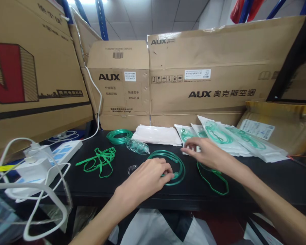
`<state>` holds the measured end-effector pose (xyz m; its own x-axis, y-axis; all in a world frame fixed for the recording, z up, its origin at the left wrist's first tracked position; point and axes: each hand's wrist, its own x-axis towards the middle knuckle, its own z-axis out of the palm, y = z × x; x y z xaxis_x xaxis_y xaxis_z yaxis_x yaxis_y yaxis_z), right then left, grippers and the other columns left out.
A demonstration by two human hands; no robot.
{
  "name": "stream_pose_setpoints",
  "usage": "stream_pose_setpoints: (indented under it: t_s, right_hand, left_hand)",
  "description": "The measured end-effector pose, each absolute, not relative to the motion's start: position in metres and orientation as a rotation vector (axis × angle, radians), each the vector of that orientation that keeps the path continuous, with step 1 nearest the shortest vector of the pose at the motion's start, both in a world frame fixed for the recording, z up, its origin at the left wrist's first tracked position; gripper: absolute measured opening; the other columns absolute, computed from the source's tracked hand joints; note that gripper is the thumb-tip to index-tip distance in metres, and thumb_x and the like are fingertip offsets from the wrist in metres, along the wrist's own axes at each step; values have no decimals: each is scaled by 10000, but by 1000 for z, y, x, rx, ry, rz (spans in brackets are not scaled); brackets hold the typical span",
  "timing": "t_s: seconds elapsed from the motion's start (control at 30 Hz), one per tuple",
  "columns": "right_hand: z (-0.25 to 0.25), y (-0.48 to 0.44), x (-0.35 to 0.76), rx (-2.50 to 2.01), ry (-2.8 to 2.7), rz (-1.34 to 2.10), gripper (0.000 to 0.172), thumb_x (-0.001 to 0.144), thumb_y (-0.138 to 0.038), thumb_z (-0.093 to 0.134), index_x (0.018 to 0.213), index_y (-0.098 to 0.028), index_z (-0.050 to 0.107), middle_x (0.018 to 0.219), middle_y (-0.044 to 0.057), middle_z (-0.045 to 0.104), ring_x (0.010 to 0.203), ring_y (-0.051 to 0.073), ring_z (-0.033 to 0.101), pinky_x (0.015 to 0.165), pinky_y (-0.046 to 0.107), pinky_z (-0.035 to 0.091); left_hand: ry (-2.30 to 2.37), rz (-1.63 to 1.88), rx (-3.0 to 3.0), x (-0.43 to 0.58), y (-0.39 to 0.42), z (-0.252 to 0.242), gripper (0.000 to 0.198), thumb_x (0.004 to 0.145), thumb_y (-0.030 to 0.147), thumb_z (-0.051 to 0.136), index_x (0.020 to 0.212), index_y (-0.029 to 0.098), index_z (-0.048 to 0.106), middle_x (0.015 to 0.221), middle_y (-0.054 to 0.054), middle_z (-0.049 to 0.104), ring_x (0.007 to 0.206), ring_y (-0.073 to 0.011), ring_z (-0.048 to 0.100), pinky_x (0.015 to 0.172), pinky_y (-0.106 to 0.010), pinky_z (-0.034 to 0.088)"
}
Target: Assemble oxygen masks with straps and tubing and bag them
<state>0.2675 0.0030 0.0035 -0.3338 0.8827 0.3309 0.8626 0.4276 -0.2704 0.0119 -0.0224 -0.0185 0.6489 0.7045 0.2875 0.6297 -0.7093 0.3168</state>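
A coil of green tubing (181,164) lies on the black table at the middle. My left hand (153,173) rests on its near left part, fingers curled together near a tube end; what they hold is too small to name. My right hand (200,149) is above the table to the right of the coil, its fingers bent, and whatever is between them cannot be made out. Beneath my right wrist lies a green elastic loop (216,190). Further left are a tangle of green straps (102,161), another green coil (119,136) and clear plastic masks (137,146).
White sheets (156,134) lie at the back beside packed bags (219,136) with green tubing. A power strip (66,151) with white cables (46,187) stands at the left. Cardboard boxes (199,81) wall the back; a wrapped parcel (277,122) stands right.
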Motion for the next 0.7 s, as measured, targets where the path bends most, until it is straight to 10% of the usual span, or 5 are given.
stream_pose_setpoints:
  t_s: [0.3,0.7]
  right_hand:
    - [-43,-22,344,-1763,-2000,158,666,845,-713,651,1237,-180,726,1297,158,736,1197,391,660,1014,489,504]
    - [22,-44,273,-1449,-2036,403,554,810,-642,746,1219,-269,741,1201,62,771,1058,315,701,902,417,549]
  left_hand:
    - [1067,522,2559,15,-24,-8,187,962,354,634,889,256,776,872,20,756,819,-186,688,654,-271,416]
    - [964,740,2369,-6,-11,13,232,1012,391,585,983,256,771,949,51,772,899,-153,690,800,-236,454]
